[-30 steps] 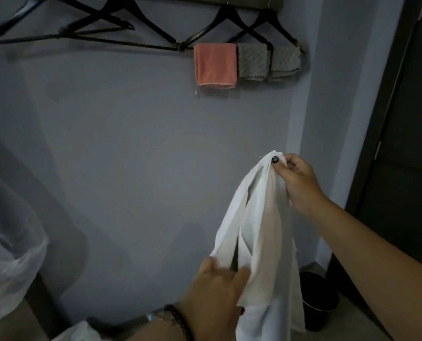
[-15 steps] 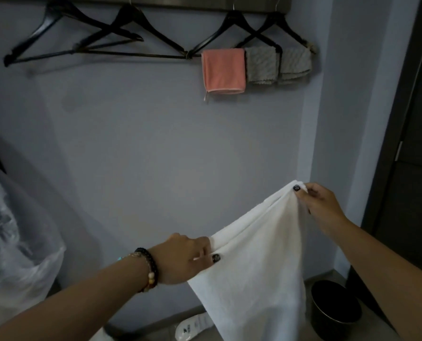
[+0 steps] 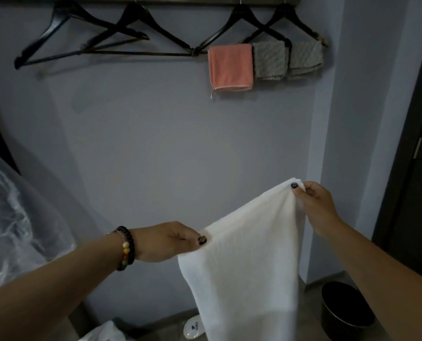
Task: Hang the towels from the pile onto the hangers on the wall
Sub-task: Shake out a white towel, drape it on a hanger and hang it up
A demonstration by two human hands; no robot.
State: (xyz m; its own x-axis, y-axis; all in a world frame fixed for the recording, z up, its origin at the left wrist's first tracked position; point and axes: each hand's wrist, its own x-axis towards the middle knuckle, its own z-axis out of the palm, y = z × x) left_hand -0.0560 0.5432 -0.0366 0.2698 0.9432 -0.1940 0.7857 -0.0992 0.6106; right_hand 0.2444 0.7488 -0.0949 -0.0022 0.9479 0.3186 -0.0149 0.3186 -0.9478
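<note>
1. Head view looks down my arms to a white towel (image 3: 244,267) held out in front of the wall, well below the hangers.
2. My left hand (image 3: 170,242) pinches the towel's near top corner and my right hand (image 3: 318,210) pinches the far one, held higher — fingers closed on cloth at both ends, the top edge slanting up between them and the rest hanging toward the floor.
3. On the rail, a pink towel (image 3: 231,66) and two grey towels (image 3: 270,60) are draped over the right-hand hangers; the empty hangers (image 3: 111,43) on the left have a bare crossbar.
4. I judge this as the spreading-out step for the next towel: it is opened flat but not yet lifted.
5. Next I would raise both corners to a free bar and feed one edge over it — the towel looks doubled, though I can't be sure.
6. A black bin (image 3: 345,313) stands on the floor by the corner.
</note>
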